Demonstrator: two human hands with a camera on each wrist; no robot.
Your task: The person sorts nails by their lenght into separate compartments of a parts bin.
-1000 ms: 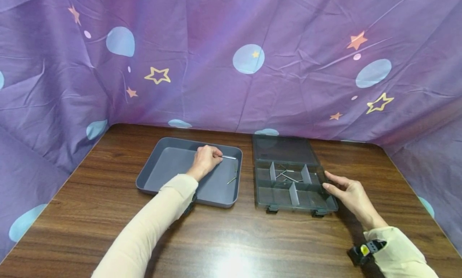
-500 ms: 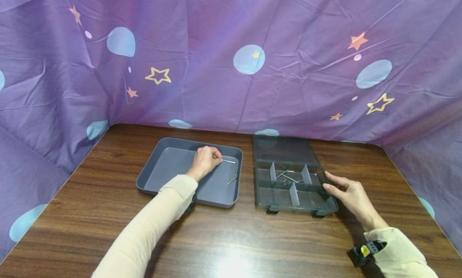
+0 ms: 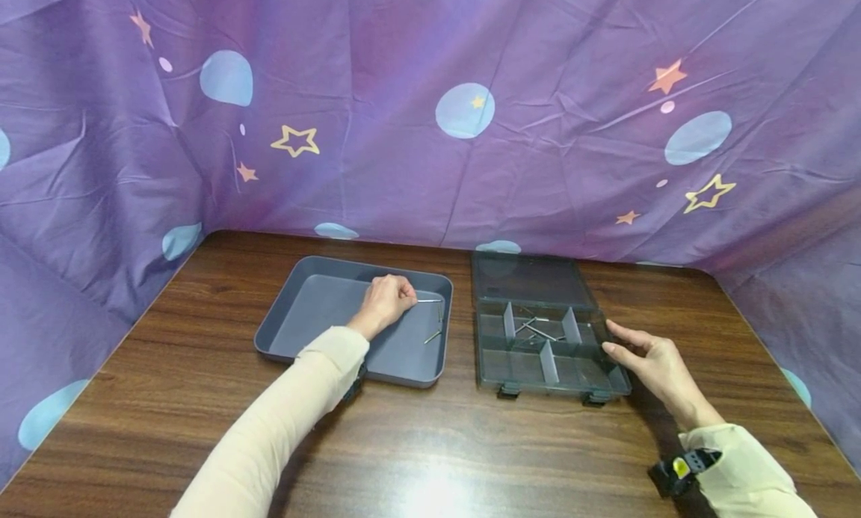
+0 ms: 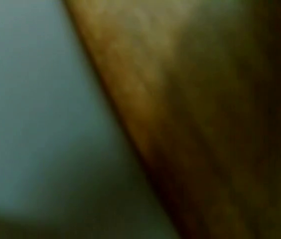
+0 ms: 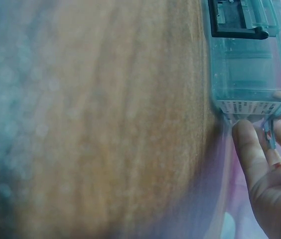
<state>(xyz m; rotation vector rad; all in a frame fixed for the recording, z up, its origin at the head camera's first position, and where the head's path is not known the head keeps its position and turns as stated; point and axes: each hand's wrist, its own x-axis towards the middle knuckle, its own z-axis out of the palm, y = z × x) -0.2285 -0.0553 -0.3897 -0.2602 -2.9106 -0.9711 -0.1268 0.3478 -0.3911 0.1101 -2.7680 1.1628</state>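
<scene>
My left hand (image 3: 389,303) is over the grey tray (image 3: 296,337), pinching a thin silver nail (image 3: 429,301) between thumb and fingertips. The nail points right, close above a thin metal piece (image 3: 440,312) by the tray's right wall. Another small nail (image 3: 433,337) lies just below that. My right hand (image 3: 654,362) rests with extended thumb and fingers against the right end of a clear divided box (image 3: 521,367). In the right wrist view the thumb (image 5: 247,144) meets the box's end wall beside a label. The left wrist view is a blur of grey and brown.
The box's lid (image 3: 531,280) is folded back behind it. Grey dividers (image 3: 571,325) split the box, and several silver nails (image 3: 538,330) lie crossed in its back middle compartment. Two latches (image 3: 507,390) project at its front. A purple curtain (image 3: 377,144) surrounds the wooden table (image 3: 377,451).
My left hand has shifted slightly right and down, bringing the pinched nail lower in the view. The right hand and the box stay where they were.
</scene>
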